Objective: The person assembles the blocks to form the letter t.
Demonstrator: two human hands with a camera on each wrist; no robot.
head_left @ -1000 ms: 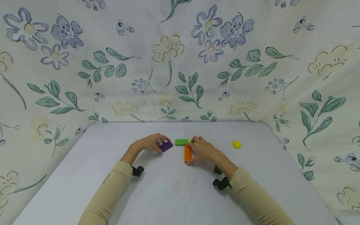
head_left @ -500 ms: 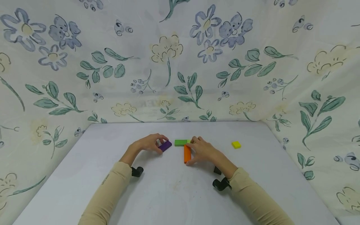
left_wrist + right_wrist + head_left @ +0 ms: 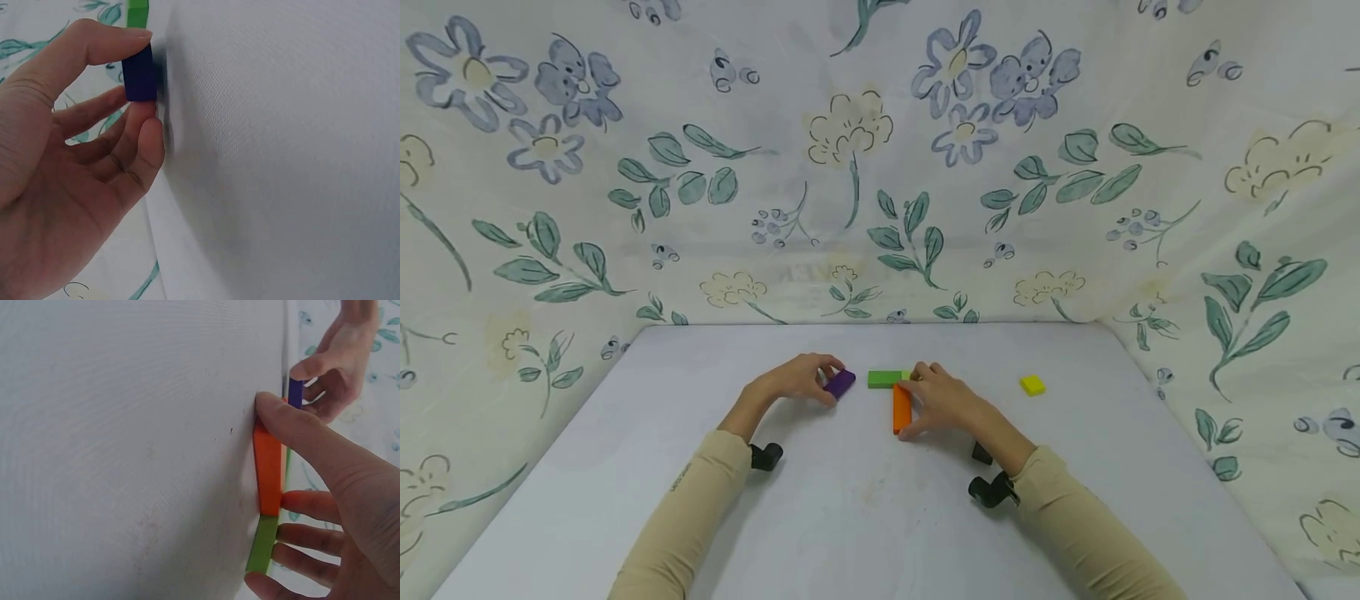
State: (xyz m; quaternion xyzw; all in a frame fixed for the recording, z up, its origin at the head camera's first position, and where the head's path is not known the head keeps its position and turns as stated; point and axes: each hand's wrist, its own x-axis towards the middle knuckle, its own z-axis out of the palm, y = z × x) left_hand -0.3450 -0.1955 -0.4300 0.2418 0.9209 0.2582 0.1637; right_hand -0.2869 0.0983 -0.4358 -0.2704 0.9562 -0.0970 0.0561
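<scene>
muted, diffuse light casts soft-edged shadows on the white table, the wrist views looking slightly hazy.

Kitted out in long beige fabric sleeves, left and right!
Showing small dark lettering on the left one, creasing along both, and sporting stubby, rounded black wrist cameras by the cuffs.

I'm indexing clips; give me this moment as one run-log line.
left hand: pinches purple block | right hand: holds orange block | green block: by orange block's far end | yellow block: apart, on right
</scene>
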